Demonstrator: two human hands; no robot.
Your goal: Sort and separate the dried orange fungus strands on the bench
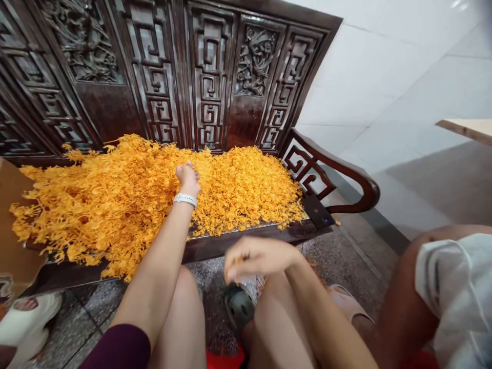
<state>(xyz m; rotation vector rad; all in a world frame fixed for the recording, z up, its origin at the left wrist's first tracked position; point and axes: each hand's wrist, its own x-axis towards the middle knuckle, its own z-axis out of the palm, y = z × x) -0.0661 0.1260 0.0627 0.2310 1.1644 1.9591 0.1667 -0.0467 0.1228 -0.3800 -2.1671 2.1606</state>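
A dark carved wooden bench (215,248) carries a wide heap of orange plant-like pieces (246,189) and a black phone (318,211).

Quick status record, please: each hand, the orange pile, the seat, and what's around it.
Left hand: left hand at the orange pile, fingers curled; grip unclear; pale wristband
Right hand: right hand in front of the seat, fingers bent, blurred; contents unclear
Pile: loose orange pieces, stringier on the picture's left
Seat: carved dark wooden bench
Seat's right end: dark flat phone-like object
Picture's left edge: cardboard
Picture's right: another person's light shorts
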